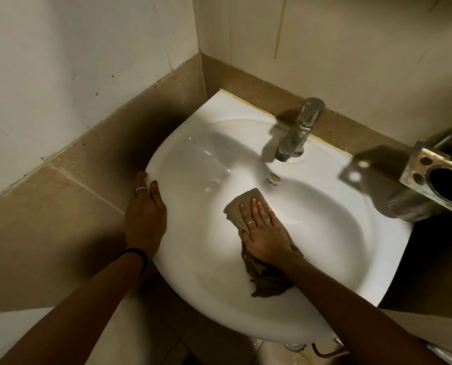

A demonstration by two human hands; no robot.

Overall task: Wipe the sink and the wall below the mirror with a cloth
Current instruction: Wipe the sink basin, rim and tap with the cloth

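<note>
Nearest to the camera, in the lower part of the frame, both forearms reach forward over the front of the sink (pixel 311 175). The loose dark end of the cloth (pixel 246 204) hangs over the front rim under the right wrist, and I think this is the first risk: if the hand moves further up the bowl, this end may drag behind, bunch up under the palm, or leave wet streaks on the rim. The right hand (pixel 265 234) lies flat on the cloth at the centre of the frame, on the left inner slope of the bowl; its fingers (pixel 253 209) are straight and spread, pressing the cloth down and not curled around it. Because nothing pinches the cloth, it could slip out from under the palm on the smooth wet ceramic, and then bare skin would rub the bowl. The left hand (pixel 147 209), at centre left, holds the outer left edge of the sink, with the thumb over the rim and the other fingers wrapped on the outside, so it steadies the body; leaning hard there could strain the basin's fixing, though I cannot see how it is mounted. Further back, at upper centre, the tap (pixel 298 130) stands over the bowl, and a wide stroke might knock the knuckles on its spout. At the right edge a metal holder (pixel 435 177) sticks out beside the sink, near enough for an elbow to hit. The wall (pixel 364 61) behind, in the upper right, seems not yet wiped, and no mirror is in view.
</note>
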